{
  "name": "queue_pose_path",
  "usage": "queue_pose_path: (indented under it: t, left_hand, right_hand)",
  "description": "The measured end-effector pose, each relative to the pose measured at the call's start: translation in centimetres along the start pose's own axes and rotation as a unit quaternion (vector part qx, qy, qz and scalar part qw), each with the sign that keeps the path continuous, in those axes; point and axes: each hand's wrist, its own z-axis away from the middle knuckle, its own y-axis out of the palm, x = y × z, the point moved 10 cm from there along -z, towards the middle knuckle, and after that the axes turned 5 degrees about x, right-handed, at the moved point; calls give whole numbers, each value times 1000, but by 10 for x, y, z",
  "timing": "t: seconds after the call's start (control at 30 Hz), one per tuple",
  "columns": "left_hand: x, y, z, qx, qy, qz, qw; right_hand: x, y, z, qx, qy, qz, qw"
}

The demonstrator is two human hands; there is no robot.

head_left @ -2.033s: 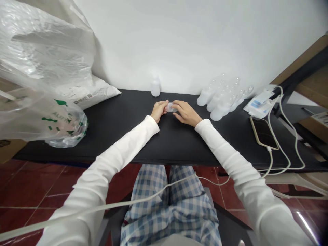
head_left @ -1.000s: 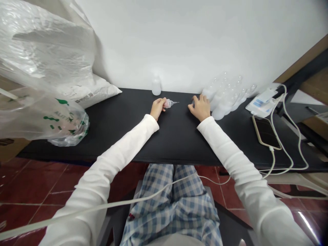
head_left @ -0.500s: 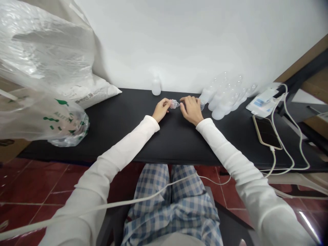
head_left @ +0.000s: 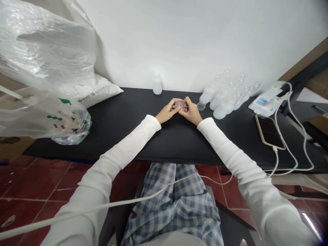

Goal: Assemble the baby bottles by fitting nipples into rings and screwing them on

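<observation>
Over the middle of the black table, my left hand [head_left: 169,111] and my right hand [head_left: 191,111] meet around a small clear ringed piece [head_left: 179,104]. Fingers of both hands are closed on it and partly cover it. A small clear cap [head_left: 201,105] lies on the table just right of my right hand. Behind my hands, one whitish bottle [head_left: 157,85] stands by the wall. Farther right, several whitish bottles with clear domed tops [head_left: 225,99] are grouped together.
Plastic bags [head_left: 69,116] and a large white sack [head_left: 99,89] fill the left side of the table [head_left: 115,123]. At the right lie a phone [head_left: 270,132] with a cable and a white-blue packet [head_left: 266,102]. A white cable [head_left: 123,202] crosses above my lap.
My two hands have come together. My right hand has moved left and closed on the clear piece, which my left hand held before. The cap beside my right hand is more exposed.
</observation>
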Motion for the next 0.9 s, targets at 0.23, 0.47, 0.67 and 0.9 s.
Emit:
queue_pose_path:
  t: [0.23,0.47,0.67,0.9]
  left_hand:
    - [18,-4,3,-44,-83,27,995]
    - [26,-17,0,-104,-122,23,987]
    - [29,-24,-3,-116,-122,35,985]
    - [35,-43,0,-160,-126,66,977]
  right_hand:
    - [1,2,0,-3,4,-15,1000]
    - [28,18,2,57,-96,137,984]
    - [38,22,5,71,-164,291,940]
    - [32,11,1,38,-142,337,930]
